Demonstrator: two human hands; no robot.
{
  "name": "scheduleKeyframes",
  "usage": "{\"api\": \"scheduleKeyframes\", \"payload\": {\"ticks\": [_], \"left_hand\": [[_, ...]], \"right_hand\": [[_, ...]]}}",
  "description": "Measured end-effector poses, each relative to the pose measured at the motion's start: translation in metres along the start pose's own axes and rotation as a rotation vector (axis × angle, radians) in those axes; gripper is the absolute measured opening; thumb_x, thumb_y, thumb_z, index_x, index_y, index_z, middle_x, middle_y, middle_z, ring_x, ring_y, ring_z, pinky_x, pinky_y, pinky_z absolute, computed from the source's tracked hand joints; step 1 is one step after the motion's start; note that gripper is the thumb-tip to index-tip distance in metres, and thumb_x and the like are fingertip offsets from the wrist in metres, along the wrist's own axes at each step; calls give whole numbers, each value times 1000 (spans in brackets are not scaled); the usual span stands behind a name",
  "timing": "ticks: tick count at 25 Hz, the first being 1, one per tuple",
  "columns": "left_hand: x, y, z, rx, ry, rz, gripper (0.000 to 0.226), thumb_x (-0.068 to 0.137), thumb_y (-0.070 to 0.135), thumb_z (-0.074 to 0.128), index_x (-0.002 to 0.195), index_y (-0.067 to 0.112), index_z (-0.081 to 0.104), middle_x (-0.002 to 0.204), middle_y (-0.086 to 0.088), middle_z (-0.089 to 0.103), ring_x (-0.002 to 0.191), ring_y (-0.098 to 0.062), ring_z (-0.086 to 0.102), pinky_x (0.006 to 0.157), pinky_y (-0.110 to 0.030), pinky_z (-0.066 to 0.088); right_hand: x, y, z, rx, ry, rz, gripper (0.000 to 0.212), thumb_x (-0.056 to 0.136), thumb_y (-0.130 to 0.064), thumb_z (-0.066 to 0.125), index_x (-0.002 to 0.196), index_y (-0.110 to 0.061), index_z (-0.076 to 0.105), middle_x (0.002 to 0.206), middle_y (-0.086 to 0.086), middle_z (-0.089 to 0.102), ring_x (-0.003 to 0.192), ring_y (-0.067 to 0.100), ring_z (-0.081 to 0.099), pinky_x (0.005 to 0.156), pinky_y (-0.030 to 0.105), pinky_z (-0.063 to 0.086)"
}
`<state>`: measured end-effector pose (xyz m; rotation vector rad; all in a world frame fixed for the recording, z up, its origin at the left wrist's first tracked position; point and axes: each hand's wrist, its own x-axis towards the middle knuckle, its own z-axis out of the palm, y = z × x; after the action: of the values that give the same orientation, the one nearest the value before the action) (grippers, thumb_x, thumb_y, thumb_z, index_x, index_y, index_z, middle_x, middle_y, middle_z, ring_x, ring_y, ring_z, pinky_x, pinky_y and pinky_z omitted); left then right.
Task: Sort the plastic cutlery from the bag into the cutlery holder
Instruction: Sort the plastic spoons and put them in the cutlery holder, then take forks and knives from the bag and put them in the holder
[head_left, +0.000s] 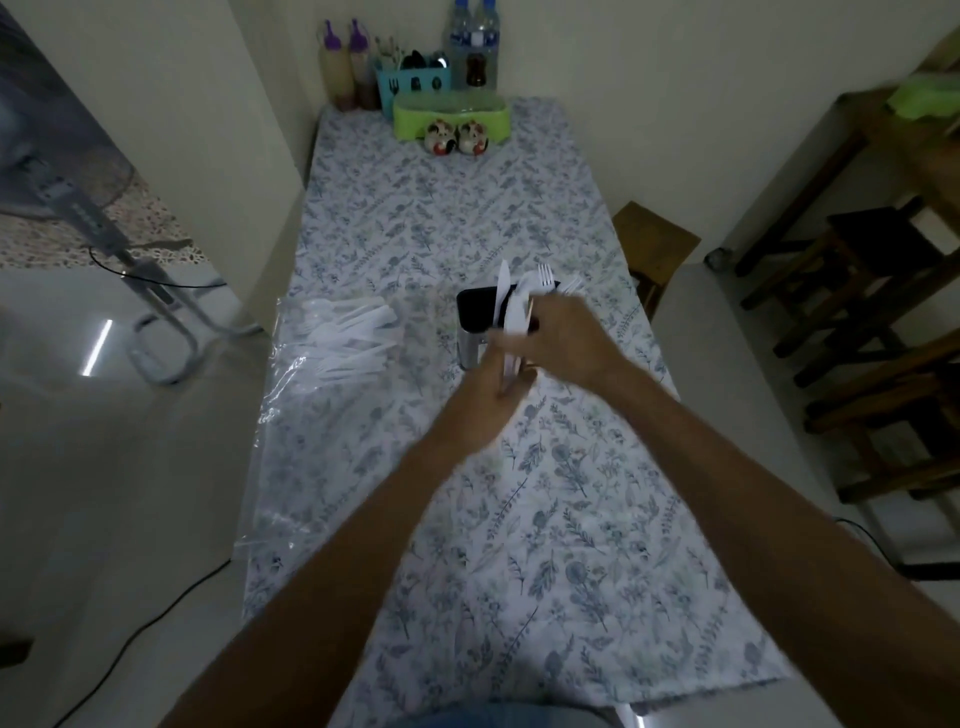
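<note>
A dark cutlery holder (475, 312) with a metal base stands mid-table, with a white knife and forks sticking up from it. My left hand (491, 387) grips a bundle of white plastic cutlery (514, 325) just in front of the holder. My right hand (569, 332) reaches over the holder's right side, and its fingers pinch the top of that bundle. A clear plastic bag (291, 395) lies at the table's left edge, holding a pile of white cutlery (348, 338). Motion blur hides the fingers' exact positions.
The table (519, 519) has a floral cloth. At its far end stand a green container (449, 117), a blue caddy (410, 83), sauce bottles (345, 67), water bottles (475, 44) and two small figurines (457, 137). A fan (104, 234) stands left, wooden stools (883, 291) right.
</note>
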<state>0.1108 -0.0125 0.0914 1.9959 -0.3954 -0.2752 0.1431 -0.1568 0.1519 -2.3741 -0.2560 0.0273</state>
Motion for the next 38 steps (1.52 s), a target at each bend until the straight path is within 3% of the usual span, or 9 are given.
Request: {"api": "scheduleKeyframes", "payload": {"ticks": [3, 6, 16, 19, 21, 22, 24, 31, 38], "left_hand": [[78, 36, -64, 195, -12, 76, 18, 100, 30, 61, 105, 13, 61, 97, -6, 63, 82, -15, 62, 72, -29, 50], [131, 35, -98, 327, 48, 42, 31, 87, 31, 77, 77, 6, 63, 72, -5, 64, 66, -15, 61, 63, -21, 45], [177, -47, -65, 314, 55, -120, 54, 84, 26, 80, 48, 15, 41, 46, 0, 39, 43, -11, 34, 51, -25, 27], [178, -53, -59, 286, 52, -169, 28, 81, 28, 83, 72, 10, 63, 73, -5, 61, 67, -14, 59, 68, -27, 41], [177, -59, -56, 437, 65, -199, 90, 69, 56, 86, 138, 9, 53, 146, -11, 47, 137, -27, 43, 110, -40, 33], [173, -61, -56, 516, 83, -210, 121, 61, 72, 81, 154, 13, 32, 163, -7, 23, 151, -26, 18, 120, -47, 17], [169, -58, -61, 550, 129, -162, 138, 56, 86, 71, 160, 17, 13, 169, -4, 4, 155, -24, 1, 122, -53, 4], [103, -97, -80, 581, 235, -247, 108, 70, 89, 43, 157, 27, 26, 168, -7, 15, 154, -29, 16, 119, -58, 19], [-79, -183, -62, 630, 181, -806, 94, 92, 69, 46, 161, 18, 9, 162, -14, 29, 147, -34, 32, 114, -57, 28]], "right_hand": [[66, -9, -47, -140, 191, -173, 44, 87, -33, 75, 57, -17, 47, 50, -10, 42, 45, 3, 38, 48, 13, 34], [113, -6, -52, -197, 248, -220, 51, 86, -37, 72, 55, -24, 33, 47, -12, 36, 43, 3, 35, 46, 13, 30], [168, 74, 13, -233, 83, -77, 49, 89, -40, 71, 62, -16, 39, 50, -5, 38, 44, 5, 36, 49, 23, 30], [167, 80, 21, -284, 63, 34, 55, 86, -67, 61, 84, -12, 57, 72, 1, 60, 65, 13, 55, 63, 32, 44], [163, 83, 23, -427, 141, 86, 102, 74, -92, 43, 137, -12, 47, 126, 13, 61, 113, 31, 57, 91, 46, 49], [161, 84, 22, -468, 188, 72, 117, 70, -96, 39, 152, -14, 30, 146, 16, 48, 130, 36, 46, 104, 52, 43], [158, 79, 19, -491, 215, 21, 123, 70, -97, 39, 159, -16, 13, 160, 17, 30, 145, 39, 30, 116, 55, 30], [107, 40, 60, -418, 463, -331, 71, 99, -60, 47, 143, -5, 49, 144, 19, 51, 134, 38, 47, 112, 50, 38], [-50, 28, 225, -355, -123, -341, 47, 90, -34, 57, 130, -9, 57, 112, 11, 66, 104, 31, 60, 87, 45, 52]]}}
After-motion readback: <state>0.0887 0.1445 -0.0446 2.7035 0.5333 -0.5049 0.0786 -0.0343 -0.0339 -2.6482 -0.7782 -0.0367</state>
